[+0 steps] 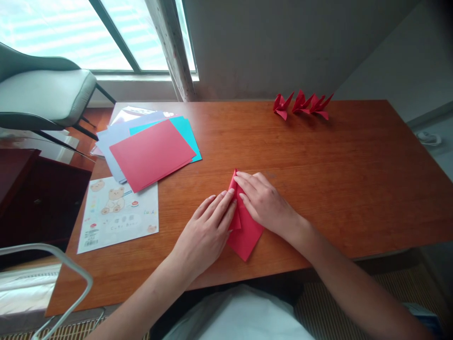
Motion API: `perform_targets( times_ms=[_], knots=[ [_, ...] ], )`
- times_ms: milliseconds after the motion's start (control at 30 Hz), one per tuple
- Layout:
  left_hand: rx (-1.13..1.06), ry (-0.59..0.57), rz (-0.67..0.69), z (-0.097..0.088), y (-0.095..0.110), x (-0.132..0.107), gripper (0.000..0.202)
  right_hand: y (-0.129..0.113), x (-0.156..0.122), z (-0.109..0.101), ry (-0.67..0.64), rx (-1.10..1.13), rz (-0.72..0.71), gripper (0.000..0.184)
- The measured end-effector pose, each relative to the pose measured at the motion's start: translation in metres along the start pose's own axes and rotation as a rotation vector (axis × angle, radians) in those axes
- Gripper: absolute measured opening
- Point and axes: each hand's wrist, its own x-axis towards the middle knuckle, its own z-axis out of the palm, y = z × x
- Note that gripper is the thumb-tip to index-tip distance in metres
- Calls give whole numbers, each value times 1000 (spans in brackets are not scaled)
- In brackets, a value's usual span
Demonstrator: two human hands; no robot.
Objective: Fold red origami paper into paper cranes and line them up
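A folded sheet of red paper (247,241) lies on the table in front of me. It tapers to a narrow point at its far end, and a folded flap runs along its left side. My left hand (208,229) rests over that flap with fingers stretched out and lying flat. Near the tapered tip, my right hand (267,203) bends its fingers and thumb onto the paper, holding it at the fold. Part of the red paper is hidden under both hands.
Several red origami cranes (300,104) stand at the table's far edge. To the left, red sheets (152,153) lie over blue (191,141) and pale sheets, beside a bear-printed sheet (120,212). A chair (46,94) stands beyond the wooden table (354,179).
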Motion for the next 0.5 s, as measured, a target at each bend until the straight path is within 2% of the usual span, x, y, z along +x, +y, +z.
perform_targets(
  times_ms=[500],
  knots=[
    [-29,-10,-8,-3,-2,1,52,-1,-1,4,-40,-60,-3,47]
  ],
)
